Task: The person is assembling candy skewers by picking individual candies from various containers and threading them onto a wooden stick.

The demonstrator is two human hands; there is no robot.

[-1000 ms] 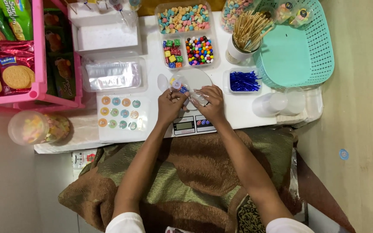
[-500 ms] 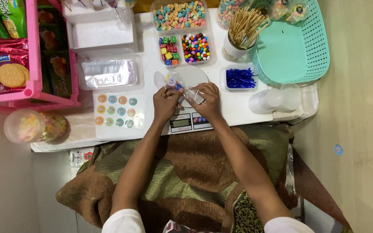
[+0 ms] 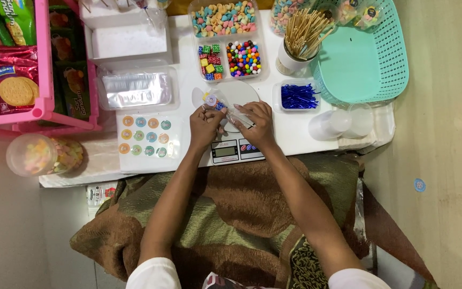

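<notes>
My left hand (image 3: 205,124) and my right hand (image 3: 255,120) hold a small clear plastic bag of candy (image 3: 219,104) between them, over the round white plate of a digital kitchen scale (image 3: 238,150). The left fingers pinch the bag's upper end, where a round sticker shows. The right fingers grip the bag's lower end. A sheet of round coloured stickers (image 3: 146,137) lies just left of my left hand.
Clear tubs of coloured candies (image 3: 224,18), (image 3: 244,58) stand behind the scale. A cup of wooden sticks (image 3: 298,40), a tub of blue twist ties (image 3: 298,96), a teal basket (image 3: 364,59), clear cups (image 3: 340,123), a pink snack rack (image 3: 14,59) and a candy jar (image 3: 41,155) surround them.
The view has shifted a little. Both hands stay on the bag over the scale, working its ends with small finger movements.
</notes>
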